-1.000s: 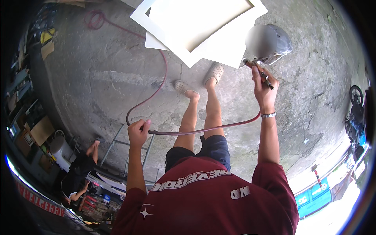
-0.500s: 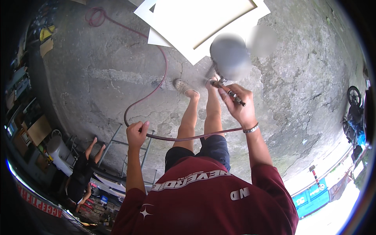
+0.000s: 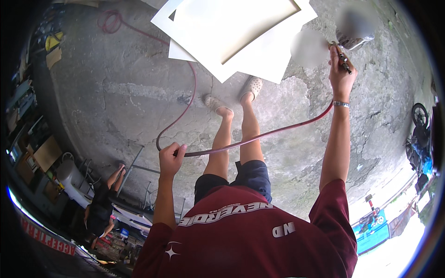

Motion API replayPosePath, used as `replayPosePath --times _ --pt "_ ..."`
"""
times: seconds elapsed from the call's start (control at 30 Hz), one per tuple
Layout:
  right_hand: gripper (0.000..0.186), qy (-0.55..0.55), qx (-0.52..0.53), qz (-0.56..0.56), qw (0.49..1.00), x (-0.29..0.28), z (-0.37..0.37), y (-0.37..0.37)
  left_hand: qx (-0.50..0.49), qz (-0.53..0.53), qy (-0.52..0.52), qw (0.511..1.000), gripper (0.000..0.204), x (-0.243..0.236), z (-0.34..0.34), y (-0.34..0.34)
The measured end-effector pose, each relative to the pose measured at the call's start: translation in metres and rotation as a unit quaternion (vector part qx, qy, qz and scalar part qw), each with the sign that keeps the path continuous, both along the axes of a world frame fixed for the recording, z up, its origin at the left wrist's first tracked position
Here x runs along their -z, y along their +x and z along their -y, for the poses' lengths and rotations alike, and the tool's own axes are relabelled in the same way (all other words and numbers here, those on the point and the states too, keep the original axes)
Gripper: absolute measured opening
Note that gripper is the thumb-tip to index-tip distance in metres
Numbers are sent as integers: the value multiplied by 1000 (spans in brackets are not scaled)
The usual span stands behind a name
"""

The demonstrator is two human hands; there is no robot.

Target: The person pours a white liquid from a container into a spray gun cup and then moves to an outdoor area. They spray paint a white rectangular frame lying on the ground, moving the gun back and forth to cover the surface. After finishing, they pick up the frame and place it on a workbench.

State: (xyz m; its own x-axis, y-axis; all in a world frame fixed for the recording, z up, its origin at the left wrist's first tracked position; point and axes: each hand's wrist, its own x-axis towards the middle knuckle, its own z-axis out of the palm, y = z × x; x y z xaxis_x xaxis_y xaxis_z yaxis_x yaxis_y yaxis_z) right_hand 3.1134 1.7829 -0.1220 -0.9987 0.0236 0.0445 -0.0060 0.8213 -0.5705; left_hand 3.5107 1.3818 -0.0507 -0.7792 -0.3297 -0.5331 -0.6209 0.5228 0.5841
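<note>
My left hand [image 3: 172, 157] is closed round the red-and-dark hose [image 3: 278, 131], which loops across my shins and runs toward my right hand. Out at the upper right, my right hand [image 3: 342, 76] grips a spray gun [image 3: 344, 61] with copper-coloured and metal parts and a round grey cup [image 3: 356, 37], partly blurred. Left of the gun, white flat panels or sheets [image 3: 257, 69], stacked askew with a cut-out frame on top, fill the top middle. The cup is beside their right side; a blurred grey patch between them hides detail.
The hose coils on the cracked concrete floor [image 3: 116, 106] at upper left. A metal ladder-like frame [image 3: 139, 167] lies at lower left, near a person in dark clothes [image 3: 99, 208] among clutter and a grey cylinder [image 3: 69, 173]. A motorbike [image 3: 417, 143] stands at the right edge.
My right hand swung down-left with the gun, then up and out to the right, farther than at first, pulling the hose with it. My left hand moved slightly rightward, still gripping the hose.
</note>
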Motion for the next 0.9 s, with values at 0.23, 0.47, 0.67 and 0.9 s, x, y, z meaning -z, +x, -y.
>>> replayPosePath --times 0.23,0.47,0.67,0.9 --pt "33 23 29 -95 995 10 -33 -84 -8 7 34 999 38 -1 -28 -36" --pt "32 26 45 -111 992 12 -35 -89 -4 12 37 999 38 4 -33 -45" --pt "34 -29 19 6 999 -9 8 -26 13 8 -7 1000 42 3 -6 -31" --pt "25 -103 -27 51 993 -29 58 50 32 -11 -51 998 45 -3 23 -12"
